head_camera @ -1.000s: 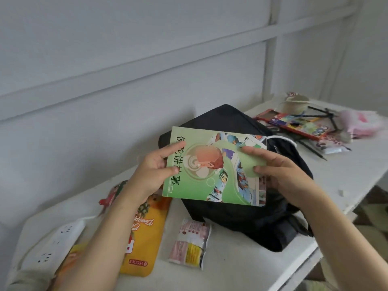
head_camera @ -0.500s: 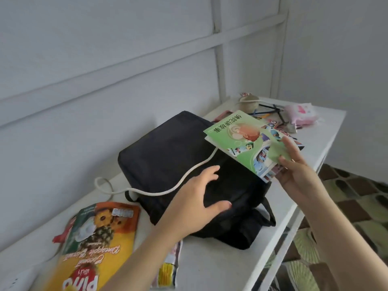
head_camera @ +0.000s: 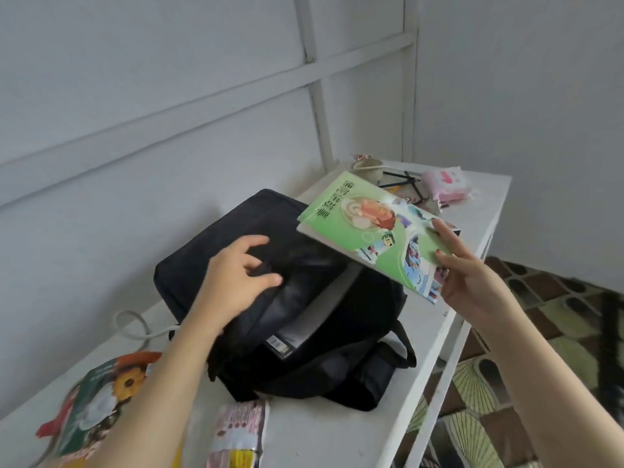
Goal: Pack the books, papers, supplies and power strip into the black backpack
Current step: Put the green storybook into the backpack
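Note:
The black backpack [head_camera: 358,319] lies on the white table [head_camera: 337,430], its mouth open with a pale book or paper edge showing inside. My left hand [head_camera: 238,276] grips the upper flap of the backpack and lifts it. My right hand [head_camera: 472,282] holds a green illustrated book [head_camera: 371,231] by its near corner, tilted above the backpack's right side. A white power cord [head_camera: 130,324] loops behind the bag on the left.
An orange pineapple snack bag [head_camera: 98,403] and a small pink and yellow packet [head_camera: 238,437] lie at the near left. At the table's far end are a pink pack [head_camera: 445,182], black pens [head_camera: 403,182] and other supplies. The table edge runs right, over patterned floor.
My left hand let go of the green book, moved onto the backpack and now grips its flap, opening the mouth. My right hand carried the book to the right and tilted it.

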